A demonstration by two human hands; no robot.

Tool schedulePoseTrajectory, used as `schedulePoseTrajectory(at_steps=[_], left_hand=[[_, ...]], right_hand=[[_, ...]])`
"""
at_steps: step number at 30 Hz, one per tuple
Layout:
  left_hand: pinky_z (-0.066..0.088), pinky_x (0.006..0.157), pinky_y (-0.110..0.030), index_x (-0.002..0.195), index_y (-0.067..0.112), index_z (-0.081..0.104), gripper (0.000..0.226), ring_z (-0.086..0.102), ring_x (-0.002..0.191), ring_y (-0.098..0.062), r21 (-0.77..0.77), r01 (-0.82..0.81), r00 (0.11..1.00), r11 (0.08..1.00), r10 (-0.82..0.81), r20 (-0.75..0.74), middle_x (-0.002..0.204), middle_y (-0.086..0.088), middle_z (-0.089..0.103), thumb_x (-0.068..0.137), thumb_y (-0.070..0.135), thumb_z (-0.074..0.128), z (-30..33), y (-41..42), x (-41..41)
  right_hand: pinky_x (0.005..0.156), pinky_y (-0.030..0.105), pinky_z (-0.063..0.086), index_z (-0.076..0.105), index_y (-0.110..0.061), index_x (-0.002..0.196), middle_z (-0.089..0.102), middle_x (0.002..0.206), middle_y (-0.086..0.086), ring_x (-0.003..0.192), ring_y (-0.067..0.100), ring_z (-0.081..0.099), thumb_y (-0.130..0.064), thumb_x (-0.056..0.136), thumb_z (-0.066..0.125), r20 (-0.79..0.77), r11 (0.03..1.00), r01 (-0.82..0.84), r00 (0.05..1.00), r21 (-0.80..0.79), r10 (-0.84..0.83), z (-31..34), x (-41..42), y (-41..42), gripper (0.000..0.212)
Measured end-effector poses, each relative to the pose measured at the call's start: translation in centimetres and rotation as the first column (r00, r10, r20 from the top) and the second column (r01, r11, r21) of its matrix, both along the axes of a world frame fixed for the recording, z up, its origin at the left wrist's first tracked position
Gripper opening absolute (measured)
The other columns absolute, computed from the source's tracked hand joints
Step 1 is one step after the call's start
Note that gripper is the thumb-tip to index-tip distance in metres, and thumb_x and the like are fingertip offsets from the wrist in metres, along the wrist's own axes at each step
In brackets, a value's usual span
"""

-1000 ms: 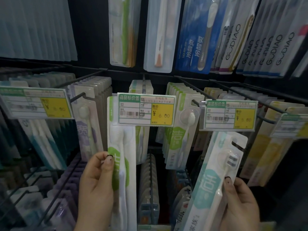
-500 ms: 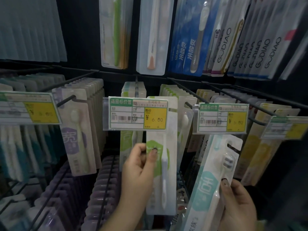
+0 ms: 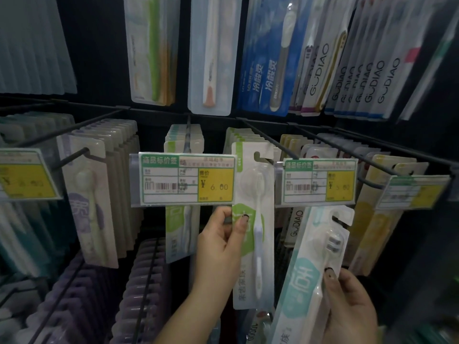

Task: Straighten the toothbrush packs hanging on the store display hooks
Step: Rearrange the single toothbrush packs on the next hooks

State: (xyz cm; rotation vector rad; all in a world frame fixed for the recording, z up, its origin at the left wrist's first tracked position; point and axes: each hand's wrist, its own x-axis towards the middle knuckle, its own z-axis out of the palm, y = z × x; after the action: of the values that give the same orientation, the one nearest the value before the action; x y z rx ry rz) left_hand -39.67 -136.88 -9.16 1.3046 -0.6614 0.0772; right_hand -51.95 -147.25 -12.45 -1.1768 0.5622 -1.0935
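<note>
Hands occupy the foreground. The right hand [image 3: 347, 309], lowest and nearest, grips a teal-labelled toothbrush pack [image 3: 310, 269] by its lower half, thumb laid on the front face; the pack tilts to the right, its slotted hang tab free of any hook, just below a price tag [image 3: 316, 182]. Slightly farther, the left hand [image 3: 221, 247] pinches a green-labelled toothbrush pack [image 3: 258, 219] at its left edge, thumb in front, fingers curled behind. This pack stands nearly upright, with its tab slot level with the tip of a display hook [image 3: 263, 140]; whether it is seated on the wire cannot be told.

Both packs appear to be thin card with a clear blister: judged light, fairly stiff along their length, yet liable to bend or crease at the tab if forced. The glossy front is probably slippery, so an edge pinch at mid-height, as here, should give the best control of tilt.

Behind, rows of packs hang on neighbouring hooks, a lilac-labelled pack [image 3: 89, 207] at the left. Farthest, blue packs [image 3: 263, 78] hang along the upper rail.
</note>
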Motion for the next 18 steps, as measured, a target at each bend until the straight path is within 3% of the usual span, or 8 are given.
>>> schedulePoseTrajectory(at_steps=[2,7,9,10,12,15,17,18], left_hand=[[0.034,0.045,-0.022,0.08,0.02,0.058,0.011,0.046,0.049,-0.007,0.035,0.009,1.0,0.999,-0.01,0.01,0.055,-0.001,0.057,0.09,0.025,0.058,0.2,-0.2,0.0],[0.033,0.045,-0.017,0.077,0.026,0.056,0.015,0.045,0.046,-0.003,0.138,0.016,0.997,0.99,-0.027,0.079,0.053,0.007,0.057,0.091,0.02,0.056,0.6,-0.9,0.1],[0.033,0.046,-0.02,0.077,0.026,0.056,0.016,0.045,0.048,-0.005,0.151,-0.01,0.995,0.989,-0.004,0.096,0.054,0.005,0.056,0.091,0.02,0.056,0.5,-1.1,0.3],[0.037,0.048,-0.024,0.077,0.025,0.057,0.015,0.048,0.05,-0.006,0.157,-0.025,0.995,0.987,0.009,0.102,0.057,0.003,0.058,0.091,0.02,0.056,0.4,-1.1,0.4],[0.049,0.058,-0.029,0.083,0.025,0.06,0.01,0.061,0.063,-0.006,0.164,-0.039,0.995,0.986,0.023,0.101,0.072,0.007,0.068,0.091,0.019,0.057,0.0,-0.8,0.5],[0.053,0.077,-0.023,0.094,0.035,0.059,0.011,0.063,0.089,0.002,0.132,-0.13,0.979,0.983,0.106,0.173,0.092,0.015,0.068,0.09,0.025,0.057,-0.8,0.1,0.6],[0.046,0.078,-0.01,0.098,0.039,0.054,0.013,0.059,0.093,0.006,0.048,-0.264,0.934,0.963,0.243,0.262,0.097,0.018,0.063,0.087,0.033,0.053,-1.0,1.1,0.7],[0.042,0.079,-0.006,0.098,0.034,0.053,0.013,0.056,0.092,0.007,0.002,-0.36,0.887,0.933,0.342,0.311,0.097,0.017,0.059,0.086,0.032,0.05,-1.0,1.7,0.8]], right_hand=[[0.044,0.018,0.05,0.07,-0.024,0.064,0.069,0.058,0.002,0.047,0.01,0.062,-0.08,0.009,0.072,0.008,0.999,0.031,0.999,0.012,-0.031,0.2,0.1,0.1,0.079],[0.044,0.015,0.049,0.07,-0.027,0.063,0.069,0.058,-0.002,0.047,0.006,0.062,-0.082,0.008,0.07,0.028,0.999,0.034,0.999,-0.007,-0.033,0.4,0.1,0.0,0.078],[0.045,0.015,0.049,0.071,-0.025,0.066,0.069,0.058,-0.002,0.047,0.006,0.062,-0.08,0.015,0.073,0.029,0.999,0.035,0.999,-0.021,-0.035,0.5,0.1,0.0,0.075],[0.045,0.014,0.049,0.071,-0.02,0.07,0.069,0.058,-0.003,0.047,0.006,0.061,-0.074,0.028,0.077,0.029,0.999,0.033,0.999,-0.019,-0.032,0.5,0.0,-0.1,0.069],[0.044,0.014,0.049,0.07,-0.01,0.08,0.069,0.056,-0.004,0.046,0.005,0.061,-0.05,0.06,0.078,0.042,1.0,0.009,0.999,-0.012,-0.008,0.4,-0.1,-0.1,0.046],[0.045,0.015,0.049,0.071,-0.02,0.069,0.069,0.057,-0.003,0.046,0.006,0.062,-0.065,0.045,0.079,0.041,1.0,0.011,0.999,-0.029,-0.01,0.2,0.0,-0.1,0.051],[0.042,0.014,0.048,0.068,-0.018,0.062,0.067,0.053,-0.003,0.043,0.005,0.06,-0.037,0.074,0.074,0.039,1.0,0.003,0.999,-0.003,-0.003,0.2,0.0,-0.3,0.023],[0.042,0.013,0.047,0.066,-0.016,0.062,0.067,0.052,-0.003,0.042,0.005,0.059,-0.017,0.085,0.064,0.028,1.0,-0.001,1.0,-0.004,0.002,0.0,0.0,-0.5,0.023]])
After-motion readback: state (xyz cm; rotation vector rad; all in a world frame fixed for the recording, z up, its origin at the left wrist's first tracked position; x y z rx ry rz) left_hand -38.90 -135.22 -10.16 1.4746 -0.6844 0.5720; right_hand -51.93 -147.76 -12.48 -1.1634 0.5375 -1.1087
